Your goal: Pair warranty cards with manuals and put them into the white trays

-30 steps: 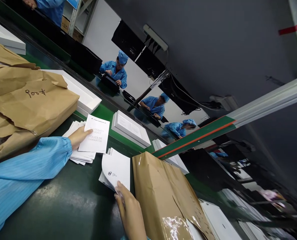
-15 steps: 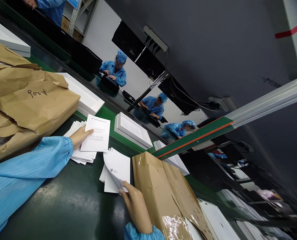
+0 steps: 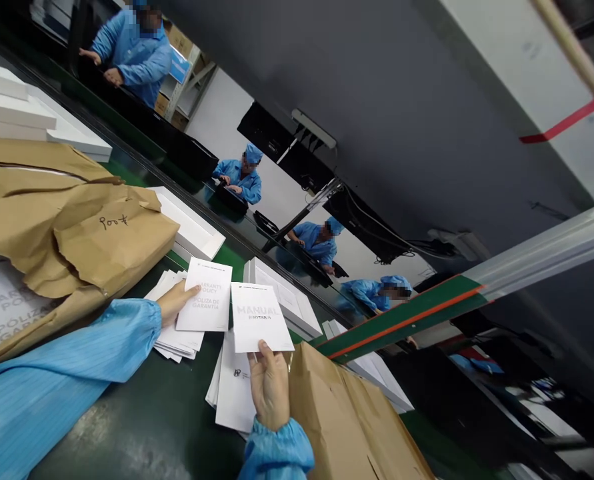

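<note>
My left hand (image 3: 174,303) pinches a white warranty policy leaflet (image 3: 207,297) between thumb and fingers, held over a loose stack of white leaflets (image 3: 177,345). Beside it, my right hand (image 3: 271,383) grips the lower edge of a white manual (image 3: 261,319), its front cover turned up toward me. The two printed pieces are close side by side. Below the manual lies a pile of white booklets (image 3: 234,393) with a small dark logo, partly hidden by my right hand and the manual.
An open brown paper package (image 3: 141,230) of warranty leaflets sits at left, another brown package (image 3: 347,413) at right. White boxes (image 3: 191,223) line the green bench (image 3: 127,420). A post (image 3: 407,313) slants across the right. Several co-workers in blue sit or stand beyond.
My right hand has lifted a manual off the booklet pile and turned it cover-up beside the warranty leaflet. My left hand keeps its leaflet. The camera view has shifted.
</note>
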Action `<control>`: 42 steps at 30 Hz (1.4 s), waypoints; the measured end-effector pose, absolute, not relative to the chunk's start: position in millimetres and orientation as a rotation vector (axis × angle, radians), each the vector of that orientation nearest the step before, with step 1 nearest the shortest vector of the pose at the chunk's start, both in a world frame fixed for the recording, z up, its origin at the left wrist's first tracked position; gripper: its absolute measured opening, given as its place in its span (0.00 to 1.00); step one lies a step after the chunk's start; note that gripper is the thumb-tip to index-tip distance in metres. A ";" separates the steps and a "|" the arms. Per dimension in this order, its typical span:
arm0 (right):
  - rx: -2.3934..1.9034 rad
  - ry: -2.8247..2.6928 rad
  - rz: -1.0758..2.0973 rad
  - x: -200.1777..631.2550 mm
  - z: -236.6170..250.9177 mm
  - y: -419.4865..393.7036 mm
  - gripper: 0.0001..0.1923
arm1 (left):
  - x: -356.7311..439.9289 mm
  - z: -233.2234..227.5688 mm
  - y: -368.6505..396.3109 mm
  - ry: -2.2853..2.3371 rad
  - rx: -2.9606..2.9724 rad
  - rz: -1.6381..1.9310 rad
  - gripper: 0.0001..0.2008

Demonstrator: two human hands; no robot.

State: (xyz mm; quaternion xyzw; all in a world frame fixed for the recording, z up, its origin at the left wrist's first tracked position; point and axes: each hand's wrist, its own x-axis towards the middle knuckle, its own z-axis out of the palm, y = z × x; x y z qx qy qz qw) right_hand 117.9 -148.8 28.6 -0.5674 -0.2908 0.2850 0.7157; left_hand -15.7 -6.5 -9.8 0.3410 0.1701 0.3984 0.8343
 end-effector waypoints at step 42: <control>-1.180 -0.836 0.885 131.2 9.5 -115.9 0.16 | -10.7 4.0 -29.6 0.460 0.868 0.695 0.23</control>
